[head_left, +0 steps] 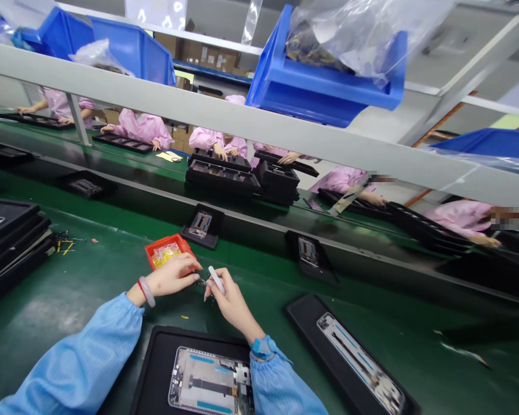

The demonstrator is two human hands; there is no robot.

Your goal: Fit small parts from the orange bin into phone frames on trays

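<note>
My left hand reaches over the green bench mat, its fingertips pinching a small dark metal part. My right hand grips a white-handled tool, with its upper tip close to that part. Just behind my left hand is a small orange-red tray holding yellow packets. Below my wrists, a phone frame lies in a black tray. To the right, another phone frame rests in a long black tray.
Stacked black trays stand at the left, beside loose small yellow parts. Beyond a conveyor belt carrying black trays, co-workers in pink smocks work at a far bench. A grey rail with blue bins crosses overhead.
</note>
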